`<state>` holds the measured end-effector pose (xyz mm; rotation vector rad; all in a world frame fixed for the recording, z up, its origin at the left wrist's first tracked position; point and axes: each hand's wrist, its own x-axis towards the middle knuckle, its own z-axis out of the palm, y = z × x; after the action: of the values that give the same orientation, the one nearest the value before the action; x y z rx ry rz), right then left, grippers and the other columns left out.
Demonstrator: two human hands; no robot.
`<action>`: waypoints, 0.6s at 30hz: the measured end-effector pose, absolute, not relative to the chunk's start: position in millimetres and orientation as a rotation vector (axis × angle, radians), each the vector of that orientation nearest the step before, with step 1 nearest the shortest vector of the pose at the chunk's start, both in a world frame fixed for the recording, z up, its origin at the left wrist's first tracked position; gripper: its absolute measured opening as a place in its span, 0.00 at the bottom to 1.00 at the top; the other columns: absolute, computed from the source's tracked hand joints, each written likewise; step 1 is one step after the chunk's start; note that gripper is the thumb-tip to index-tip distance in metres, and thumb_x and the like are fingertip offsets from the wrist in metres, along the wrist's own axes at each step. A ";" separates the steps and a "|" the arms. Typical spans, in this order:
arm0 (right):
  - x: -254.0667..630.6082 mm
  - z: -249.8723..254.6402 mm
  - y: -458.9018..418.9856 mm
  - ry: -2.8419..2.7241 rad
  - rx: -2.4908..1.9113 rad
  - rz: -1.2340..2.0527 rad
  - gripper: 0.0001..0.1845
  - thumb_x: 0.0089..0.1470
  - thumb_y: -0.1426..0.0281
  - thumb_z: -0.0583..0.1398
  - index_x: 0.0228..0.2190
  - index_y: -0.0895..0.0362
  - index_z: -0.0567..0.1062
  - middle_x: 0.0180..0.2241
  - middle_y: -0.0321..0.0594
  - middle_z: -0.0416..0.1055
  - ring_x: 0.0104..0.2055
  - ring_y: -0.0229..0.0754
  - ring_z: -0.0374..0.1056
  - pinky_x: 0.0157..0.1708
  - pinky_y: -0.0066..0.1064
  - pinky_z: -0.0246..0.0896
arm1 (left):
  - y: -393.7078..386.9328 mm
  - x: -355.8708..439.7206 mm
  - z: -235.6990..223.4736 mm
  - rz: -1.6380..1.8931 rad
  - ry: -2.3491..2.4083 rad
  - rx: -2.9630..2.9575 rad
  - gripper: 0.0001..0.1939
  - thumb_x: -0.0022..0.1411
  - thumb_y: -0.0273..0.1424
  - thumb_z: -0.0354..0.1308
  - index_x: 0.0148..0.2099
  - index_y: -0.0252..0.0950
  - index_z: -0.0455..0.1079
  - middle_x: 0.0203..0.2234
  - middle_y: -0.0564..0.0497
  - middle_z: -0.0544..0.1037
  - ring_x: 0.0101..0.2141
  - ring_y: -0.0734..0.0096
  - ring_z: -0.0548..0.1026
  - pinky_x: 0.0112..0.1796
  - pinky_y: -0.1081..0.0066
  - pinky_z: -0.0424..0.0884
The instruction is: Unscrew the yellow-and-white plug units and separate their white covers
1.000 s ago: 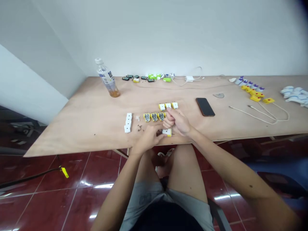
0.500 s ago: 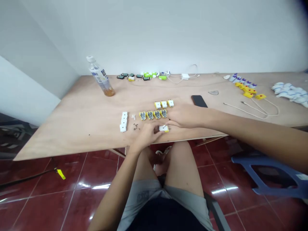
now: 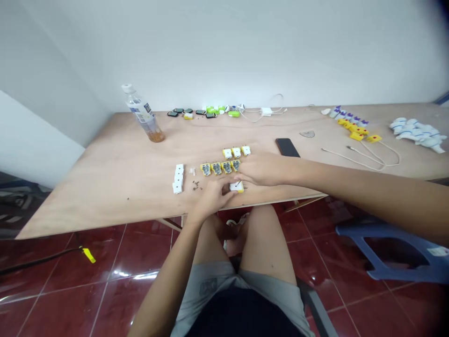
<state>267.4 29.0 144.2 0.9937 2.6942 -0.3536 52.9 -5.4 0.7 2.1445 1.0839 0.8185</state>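
Observation:
At the table's front edge my left hand [image 3: 214, 195] is closed on a small white-and-yellow plug-like block [image 3: 237, 187], pinching its left side. Thin prongs stick out of the block's right end. My right hand [image 3: 253, 169] is closed above it round a thin screwdriver [image 3: 239, 183]; the dark shaft meets the white top, while the handle is hidden in the fingers. Just behind lies a row of yellow housings [image 3: 216, 168] with grey insides showing. Small dark screws [image 3: 197, 186] are scattered left of my left hand, beside white covers [image 3: 178, 179] lined up in a column.
Three white-and-yellow blocks [image 3: 236, 152] stand behind the housings. A bottle [image 3: 144, 114] leans at back left in view. A phone [image 3: 287, 147], white cables [image 3: 366, 159] and yellow and purple-white pieces [image 3: 351, 124] lie to the right. A blue stool [image 3: 375, 248] stands below right.
The view has shifted slightly, so table items appear a little further left. Both hands keep their hold on the block and screwdriver, with no other clear change.

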 end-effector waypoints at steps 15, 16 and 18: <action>253.4 140.0 34.5 2.764 1.039 -0.472 0.10 0.75 0.69 0.58 0.44 0.56 0.80 0.42 0.46 0.83 0.39 0.47 0.72 0.37 0.35 0.57 | -7.6 53.9 6.5 0.815 1.105 2.140 0.10 0.70 0.27 0.69 0.52 0.36 0.83 0.35 0.49 0.81 0.34 0.63 0.74 0.39 0.66 0.72; 252.6 140.7 34.5 2.790 0.993 -0.499 0.08 0.74 0.71 0.58 0.46 0.56 0.79 0.43 0.46 0.83 0.40 0.47 0.73 0.38 0.34 0.57 | -7.8 54.0 6.8 0.811 1.103 2.142 0.10 0.70 0.28 0.69 0.53 0.36 0.82 0.34 0.50 0.80 0.33 0.63 0.74 0.39 0.66 0.72; 251.9 142.0 35.1 2.825 0.928 -0.529 0.08 0.73 0.72 0.59 0.47 0.56 0.78 0.45 0.46 0.83 0.41 0.47 0.73 0.38 0.34 0.58 | -8.3 54.2 8.0 0.821 1.104 2.146 0.11 0.70 0.27 0.68 0.53 0.37 0.82 0.33 0.51 0.79 0.33 0.63 0.73 0.39 0.66 0.72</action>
<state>251.9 35.1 142.0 0.9276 2.8245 -0.5292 54.2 -8.3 8.0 2.1459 1.1036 0.8208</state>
